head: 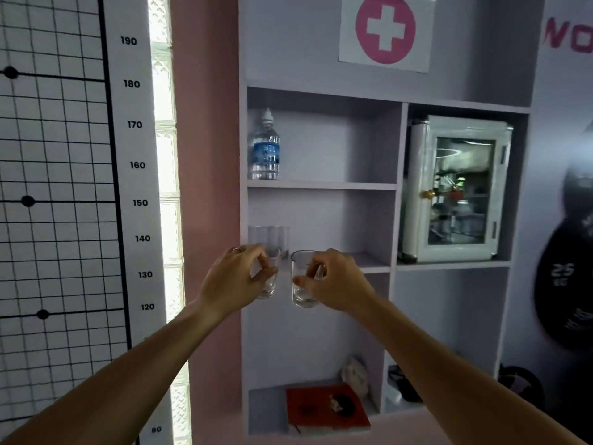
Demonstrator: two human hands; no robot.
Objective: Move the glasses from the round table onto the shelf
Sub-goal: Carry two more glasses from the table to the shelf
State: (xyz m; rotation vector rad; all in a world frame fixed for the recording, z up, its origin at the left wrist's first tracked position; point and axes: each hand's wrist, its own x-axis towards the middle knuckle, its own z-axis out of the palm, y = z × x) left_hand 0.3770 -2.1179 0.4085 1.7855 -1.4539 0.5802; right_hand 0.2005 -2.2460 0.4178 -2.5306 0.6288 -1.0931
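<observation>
I hold two clear drinking glasses up in front of a pale lilac shelf unit [321, 185]. My left hand [236, 274] grips one glass [269, 284] by its side. My right hand [333, 279] grips the other glass [301, 292] near its rim. Both glasses hang upright just below and in front of the middle shelf board [372, 268]. Several more clear glasses [269, 236] stand at the left back of that middle shelf, partly behind my left hand. The round table is out of view.
A water bottle [265, 149] stands on the upper shelf's left side. A small white glass-door cabinet [455, 191] fills the right compartment. A red book [325, 407] lies on the bottom shelf. A height chart [138, 165] covers the wall at left.
</observation>
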